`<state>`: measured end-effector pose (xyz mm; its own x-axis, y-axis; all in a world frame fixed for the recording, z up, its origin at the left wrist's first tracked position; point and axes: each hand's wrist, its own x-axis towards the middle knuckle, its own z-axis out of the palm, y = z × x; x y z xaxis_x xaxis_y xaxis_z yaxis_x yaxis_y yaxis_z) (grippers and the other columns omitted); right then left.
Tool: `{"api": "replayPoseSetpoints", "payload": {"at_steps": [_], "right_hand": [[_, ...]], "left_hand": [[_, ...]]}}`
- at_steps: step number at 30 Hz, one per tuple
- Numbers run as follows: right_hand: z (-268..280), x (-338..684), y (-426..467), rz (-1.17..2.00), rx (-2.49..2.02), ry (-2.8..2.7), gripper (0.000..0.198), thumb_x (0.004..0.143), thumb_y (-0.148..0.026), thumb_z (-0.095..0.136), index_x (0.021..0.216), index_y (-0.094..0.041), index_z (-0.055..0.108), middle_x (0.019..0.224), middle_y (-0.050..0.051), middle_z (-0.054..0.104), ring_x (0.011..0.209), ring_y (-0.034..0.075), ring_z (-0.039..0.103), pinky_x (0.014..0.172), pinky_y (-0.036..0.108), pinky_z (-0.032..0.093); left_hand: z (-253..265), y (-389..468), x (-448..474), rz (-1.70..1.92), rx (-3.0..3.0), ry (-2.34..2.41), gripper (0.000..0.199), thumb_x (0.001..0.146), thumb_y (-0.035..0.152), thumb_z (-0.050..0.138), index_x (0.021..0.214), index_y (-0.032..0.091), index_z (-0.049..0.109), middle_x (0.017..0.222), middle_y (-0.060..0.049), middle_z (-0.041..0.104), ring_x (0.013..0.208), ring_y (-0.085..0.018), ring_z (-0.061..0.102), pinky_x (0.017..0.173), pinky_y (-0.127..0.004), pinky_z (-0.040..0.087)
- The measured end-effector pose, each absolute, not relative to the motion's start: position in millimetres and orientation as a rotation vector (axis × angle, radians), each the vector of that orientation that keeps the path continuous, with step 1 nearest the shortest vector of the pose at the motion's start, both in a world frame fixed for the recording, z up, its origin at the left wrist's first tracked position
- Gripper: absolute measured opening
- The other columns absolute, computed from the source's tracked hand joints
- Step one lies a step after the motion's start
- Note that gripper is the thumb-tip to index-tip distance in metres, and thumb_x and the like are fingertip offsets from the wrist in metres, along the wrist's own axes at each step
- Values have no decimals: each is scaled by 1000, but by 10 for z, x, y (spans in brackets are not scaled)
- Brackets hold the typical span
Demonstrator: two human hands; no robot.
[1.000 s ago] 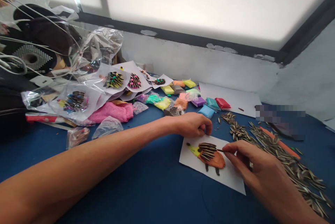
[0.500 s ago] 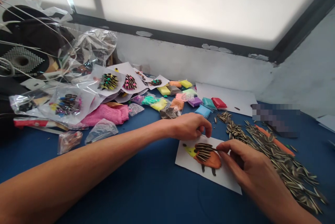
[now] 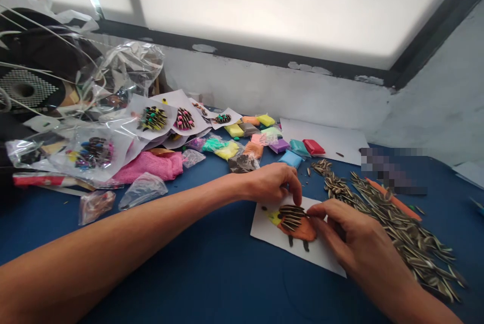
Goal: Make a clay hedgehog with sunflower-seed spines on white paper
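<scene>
A white card (image 3: 264, 235) lies on the blue table, bearing a flat clay hedgehog with a yellow face and an orange body (image 3: 305, 233). Striped sunflower seeds (image 3: 292, 218) stick out of its back in rows. Bent over the card's far edge, the fingers of my left hand (image 3: 274, 182) are curled and hold it; their tips are partly hidden. My right hand (image 3: 346, 230) comes in from the right, thumb and forefinger pinched on a sunflower seed at the hedgehog's back. Only a bit of that seed shows.
A long heap of sunflower seeds (image 3: 404, 238) and an orange stick-like tool (image 3: 395, 200) lie right. Behind are coloured clay packets (image 3: 291, 158) and white paper (image 3: 328, 137). Finished seed pictures (image 3: 154, 118), a pink cloth (image 3: 153, 166) and plastic bags (image 3: 143, 190) fill the left.
My right hand has brought the pinched seed in closer against the hedgehog's back. My left hand stays at the card's far edge. The whole view has shifted slightly.
</scene>
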<state>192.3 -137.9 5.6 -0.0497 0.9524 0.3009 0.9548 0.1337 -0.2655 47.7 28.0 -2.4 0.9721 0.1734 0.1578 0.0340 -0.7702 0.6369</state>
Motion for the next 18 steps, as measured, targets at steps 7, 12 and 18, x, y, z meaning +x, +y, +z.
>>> {"api": "replayPoseSetpoints", "payload": {"at_steps": [7,12,18], "right_hand": [[53,1934,-1355,10,-1834,-2065,21,92,-26,48,85,-25,68,78,2,68,65,15,65,56,25,49],[41,1944,-1354,2,-1864,-2090,22,93,-27,46,87,-25,67,80,2,67,68,16,65,58,26,50],[94,1889,-1373,-154,-1837,-2019,18,89,-24,48,87,-23,66,78,2,69,63,16,66,54,26,49]], "left_hand": [[-18,271,477,249,2440,135,38,73,-6,47,86,17,74,93,-3,60,91,-14,54,87,-28,46],[-7,271,476,235,2434,153,38,73,-7,47,87,15,74,92,-4,61,89,-14,56,85,-27,47],[17,275,454,235,2362,192,37,72,-8,46,91,11,72,91,-5,66,80,-11,58,73,-23,47]]}}
